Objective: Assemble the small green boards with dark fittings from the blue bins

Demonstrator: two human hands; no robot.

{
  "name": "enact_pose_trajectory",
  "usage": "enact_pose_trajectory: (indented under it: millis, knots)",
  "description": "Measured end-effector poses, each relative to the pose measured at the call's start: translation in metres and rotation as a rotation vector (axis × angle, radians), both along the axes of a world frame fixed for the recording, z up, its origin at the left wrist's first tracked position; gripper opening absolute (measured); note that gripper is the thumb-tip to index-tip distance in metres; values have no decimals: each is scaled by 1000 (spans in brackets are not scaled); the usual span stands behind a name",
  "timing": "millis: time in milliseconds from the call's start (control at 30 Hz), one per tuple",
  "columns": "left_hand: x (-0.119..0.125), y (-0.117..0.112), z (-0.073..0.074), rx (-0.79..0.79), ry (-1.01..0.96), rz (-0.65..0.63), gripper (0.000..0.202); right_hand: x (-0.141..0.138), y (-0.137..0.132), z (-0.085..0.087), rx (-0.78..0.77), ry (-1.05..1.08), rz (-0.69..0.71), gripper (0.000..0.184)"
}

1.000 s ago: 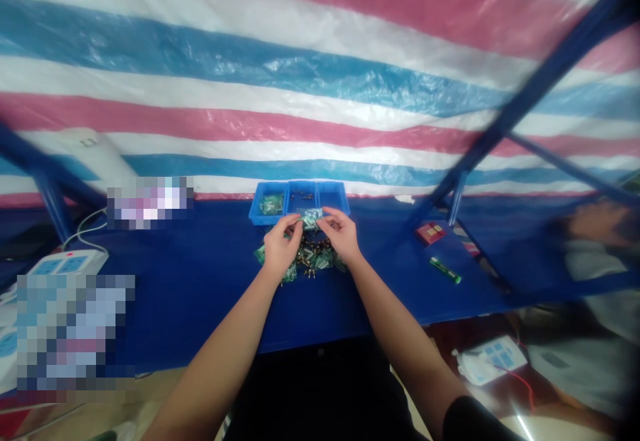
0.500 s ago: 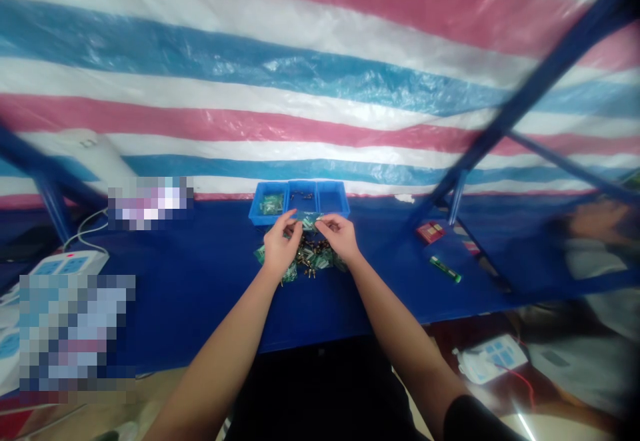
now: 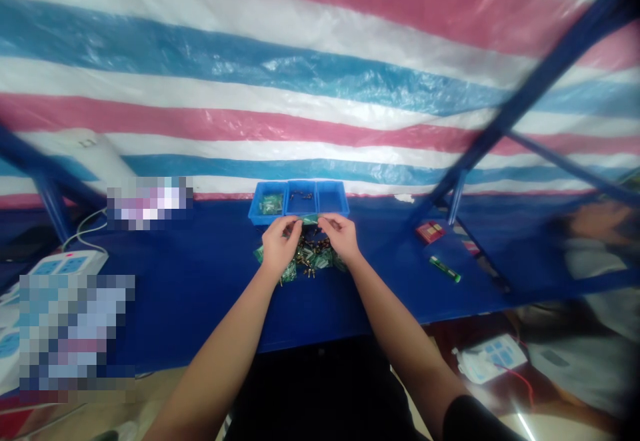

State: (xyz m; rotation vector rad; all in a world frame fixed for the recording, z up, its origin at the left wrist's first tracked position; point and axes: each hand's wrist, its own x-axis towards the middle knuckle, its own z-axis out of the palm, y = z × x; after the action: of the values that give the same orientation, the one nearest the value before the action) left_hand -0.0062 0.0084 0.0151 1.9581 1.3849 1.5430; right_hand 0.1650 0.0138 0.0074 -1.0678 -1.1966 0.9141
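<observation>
Between my left hand [image 3: 281, 241] and my right hand [image 3: 341, 237] is a small green-and-clear plastic packet [image 3: 309, 219]. The fingers of each hand pinch one end of it, just in front of the blue bins. Beneath my hands lies a pile of similar green packets and small brass-coloured metal parts [image 3: 313, 257], partly hidden by my fingers. The left blue bin [image 3: 254, 213] holds green packets. A few small dark metal pieces lie in the middle bin [image 3: 301, 207]. The right bin [image 3: 332, 199] is partly behind my right hand.
On the blue table [image 3: 200, 274] a red box [image 3: 430, 231] and a green tube-like packet [image 3: 445, 269] lie to the right. A white power strip [image 3: 70, 264] stands at the left. Blue frame posts [image 3: 480, 144] rise at the sides. At the right edge another person's hand [image 3: 600, 219] is blurred.
The packet has tilted between my fingers and now appears narrower. My left hand has shifted only slightly; the pile and the bins look the same.
</observation>
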Motion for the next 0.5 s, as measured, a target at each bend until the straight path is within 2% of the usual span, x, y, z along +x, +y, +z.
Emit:
enact_pose_trajectory:
  millis: [200, 500]
  knots:
    - [0, -4, 4, -48, -22, -12, 24, 0, -3, 7, 8, 43, 10, 33]
    - [4, -5, 6, -48, -66, -22, 21, -1, -3, 1, 46, -66, -21, 28]
